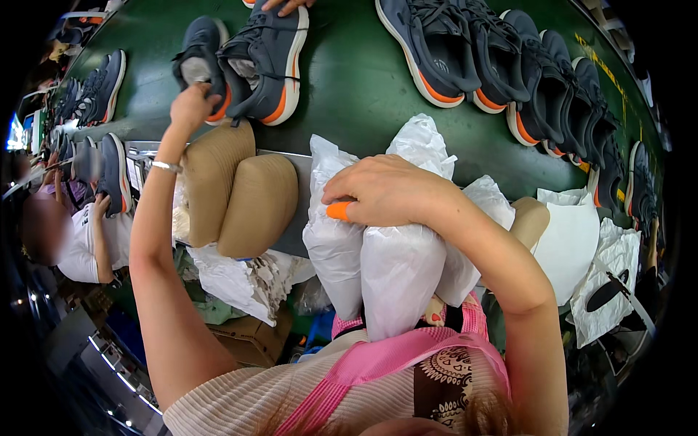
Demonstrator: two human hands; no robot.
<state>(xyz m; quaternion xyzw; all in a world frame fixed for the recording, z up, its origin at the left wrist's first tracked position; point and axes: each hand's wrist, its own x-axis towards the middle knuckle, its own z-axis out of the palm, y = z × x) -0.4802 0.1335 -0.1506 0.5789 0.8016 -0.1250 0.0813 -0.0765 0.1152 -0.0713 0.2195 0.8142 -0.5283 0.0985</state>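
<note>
My left hand [193,109] is at the heel of a dark grey sneaker [200,40] with an orange and white sole, its fingers closed around the heel edge. Whitish stuffing shows inside that shoe. A second grey sneaker [265,62] stands right beside it, laces loose. My right hand [385,190], with an orange cover on its thumb, lies curled over white paper-wrapped bundles [403,272] that stand between the table edge and my body. Between my arms, two curved, ribbed brown pieces [258,207] lean at the table edge.
A row of grey sneakers [502,62] stands on the green table [342,80] at right; more sneakers [102,87] are at far left. Another person's hand [291,6] touches a shoe at the top. Crumpled paper [247,280] and a cardboard box [251,338] lie below. A co-worker [87,247] sits at left.
</note>
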